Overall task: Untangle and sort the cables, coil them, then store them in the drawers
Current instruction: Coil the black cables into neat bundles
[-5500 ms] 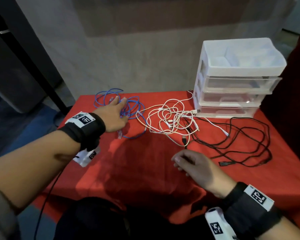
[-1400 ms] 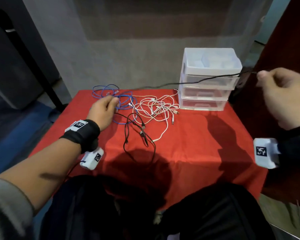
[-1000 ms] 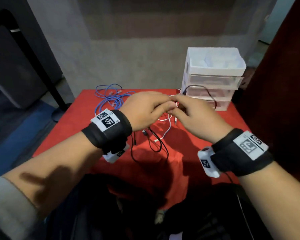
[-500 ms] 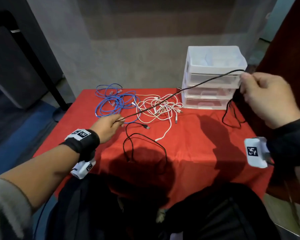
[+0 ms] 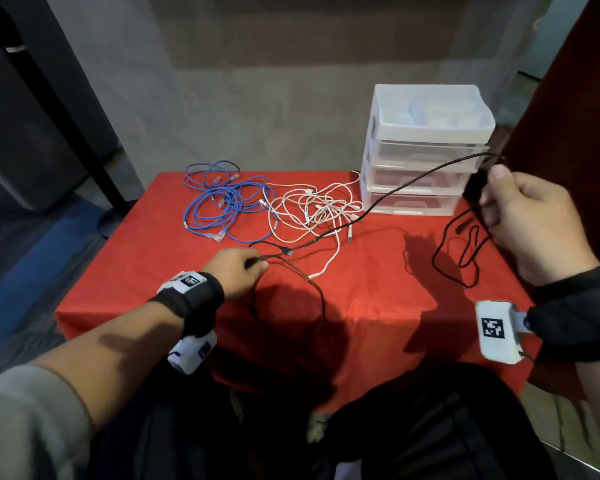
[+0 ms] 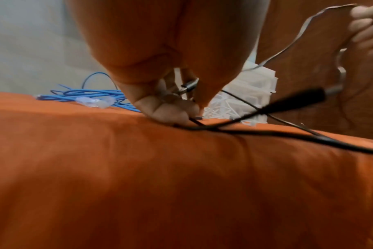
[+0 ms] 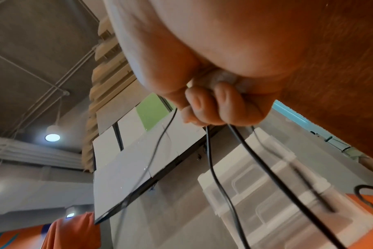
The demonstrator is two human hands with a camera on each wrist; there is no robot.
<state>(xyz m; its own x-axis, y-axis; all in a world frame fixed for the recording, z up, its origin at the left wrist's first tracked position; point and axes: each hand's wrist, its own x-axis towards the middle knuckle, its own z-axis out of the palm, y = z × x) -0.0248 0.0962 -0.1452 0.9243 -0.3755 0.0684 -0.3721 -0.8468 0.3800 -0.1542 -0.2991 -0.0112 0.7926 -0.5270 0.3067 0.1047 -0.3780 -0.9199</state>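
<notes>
While both hands (image 5: 238,268) (image 5: 530,223) pinch one black cable (image 5: 395,190): two tangled piles, three drawers (image 5: 420,178).

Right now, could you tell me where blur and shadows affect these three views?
Head view: sharp, hard arm shadows on the red tablecloth. Left wrist view: black cable smeared close to the lens. Right wrist view: drawer unit soft behind the cable, right hand blurred.
</notes>
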